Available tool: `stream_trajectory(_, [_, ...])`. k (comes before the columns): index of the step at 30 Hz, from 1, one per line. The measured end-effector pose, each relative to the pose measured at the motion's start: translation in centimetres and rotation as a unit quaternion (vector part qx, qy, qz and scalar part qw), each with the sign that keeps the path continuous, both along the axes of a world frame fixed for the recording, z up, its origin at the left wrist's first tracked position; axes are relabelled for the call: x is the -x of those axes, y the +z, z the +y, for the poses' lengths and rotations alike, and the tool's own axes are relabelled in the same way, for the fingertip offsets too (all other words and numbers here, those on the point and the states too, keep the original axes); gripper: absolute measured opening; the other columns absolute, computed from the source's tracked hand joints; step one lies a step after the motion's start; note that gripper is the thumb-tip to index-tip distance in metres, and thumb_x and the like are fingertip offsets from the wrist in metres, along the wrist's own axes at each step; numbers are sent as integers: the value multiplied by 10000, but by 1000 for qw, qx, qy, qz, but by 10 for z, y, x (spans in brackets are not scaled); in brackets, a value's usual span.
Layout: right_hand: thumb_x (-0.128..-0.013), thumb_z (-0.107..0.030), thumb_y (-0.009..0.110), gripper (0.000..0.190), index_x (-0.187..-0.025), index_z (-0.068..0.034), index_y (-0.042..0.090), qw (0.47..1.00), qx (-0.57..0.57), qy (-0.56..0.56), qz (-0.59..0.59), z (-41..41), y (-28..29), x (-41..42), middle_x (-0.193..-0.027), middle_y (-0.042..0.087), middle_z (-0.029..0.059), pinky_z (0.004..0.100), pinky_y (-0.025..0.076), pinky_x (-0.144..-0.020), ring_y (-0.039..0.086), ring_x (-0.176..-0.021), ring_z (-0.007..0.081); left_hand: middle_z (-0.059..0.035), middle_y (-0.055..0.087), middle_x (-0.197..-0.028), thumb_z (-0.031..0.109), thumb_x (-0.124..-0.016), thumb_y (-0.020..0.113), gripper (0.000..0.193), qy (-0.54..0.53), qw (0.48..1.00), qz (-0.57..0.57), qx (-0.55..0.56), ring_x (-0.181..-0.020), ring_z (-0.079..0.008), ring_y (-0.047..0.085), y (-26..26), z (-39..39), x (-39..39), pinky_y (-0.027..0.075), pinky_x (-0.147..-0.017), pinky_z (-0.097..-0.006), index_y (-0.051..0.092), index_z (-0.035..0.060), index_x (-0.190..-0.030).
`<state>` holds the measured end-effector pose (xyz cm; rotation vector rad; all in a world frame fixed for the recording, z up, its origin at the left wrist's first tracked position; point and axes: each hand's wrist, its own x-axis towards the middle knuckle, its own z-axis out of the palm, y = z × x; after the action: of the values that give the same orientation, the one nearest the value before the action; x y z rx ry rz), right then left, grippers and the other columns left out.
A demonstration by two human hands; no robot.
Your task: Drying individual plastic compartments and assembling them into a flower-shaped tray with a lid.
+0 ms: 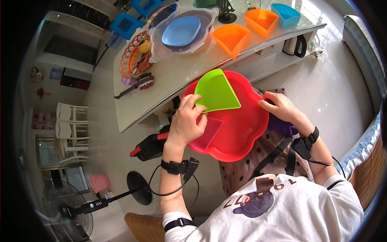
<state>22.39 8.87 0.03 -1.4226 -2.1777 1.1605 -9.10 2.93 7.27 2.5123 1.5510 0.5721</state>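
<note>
A red scalloped plastic tray [239, 130] rests over my lap, against the table's edge. My left hand [189, 118] pinches the rim of a lime-green wedge-shaped plastic compartment [217, 90], which lies in the tray's upper left part. Beneath that hand, a pink wedge-shaped compartment [211, 133] sits in the tray's lower left, partly hidden by the hand. With thumb and fingers, my right hand [279, 106] grips the tray's right rim. Two orange wedge-shaped compartments [232, 37] [262, 21] and a blue one [285, 16] stand on the table beyond the tray.
The pale table [169, 78] holds a light-blue bowl [181, 31] nested in larger basins, an orange wire basket [136, 57], a hairbrush [136, 84] and a black stand [226, 13]. An electric kettle [291, 45] is on the shelf below. A pedestal fan [72, 208] stands at lower left.
</note>
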Motion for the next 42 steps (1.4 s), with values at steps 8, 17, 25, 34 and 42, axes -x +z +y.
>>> stream_trajectory(8, [-899, -468, 546, 482, -944, 4, 630, 1000, 0, -6, 10, -4, 3, -1, -863, 650, 229, 445, 469, -768, 622, -856, 388, -118, 570, -1319, -69, -755, 516, 295, 77, 992, 86, -48, -1328, -327, 448, -11, 4, 23, 389, -1093, -438, 729, 41, -927])
stream_trajectory(17, [-917, -463, 558, 464, -953, -7, 639, 1000, 3, -3, 12, 0, 0, -5, -829, 653, 210, 432, 480, -729, 635, -818, 369, -113, 670, -1124, 302, -840, 704, 297, 5, 998, -7, 63, -1212, -307, 553, -4, -10, -25, 332, -1120, -479, 699, 81, -1039])
stream_trajectory(25, [-904, -487, 606, 503, -1023, -1, 645, 999, 38, 17, 1, 6, 1, 2, -877, 666, 197, 396, 491, -757, 640, -826, 314, -109, 657, -1017, 388, -784, 760, 344, 66, 997, 26, 13, -1152, -284, 575, -28, -24, -10, 325, -1127, -475, 697, 73, -905])
stream_trajectory(34, [-898, -387, 682, 422, -1101, -20, 630, 995, 45, 60, 72, 19, 3, -7, -915, 683, 142, 348, 505, -816, 654, -885, 227, -172, 575, -1264, 277, -906, 652, 397, 269, 948, -159, -56, -1166, -349, 556, -40, -59, 40, 444, -989, -430, 591, 33, -1214])
stream_trajectory(42, [-912, -204, 668, 581, -1443, -145, 440, 979, -107, -16, 175, 96, 10, 13, -933, 700, 94, 328, 505, -849, 665, -887, 167, -241, 676, -1010, 170, -934, 583, 358, 295, 913, -259, 111, -967, -407, 648, -82, -83, 44, 515, -812, -433, 531, -18, -1235])
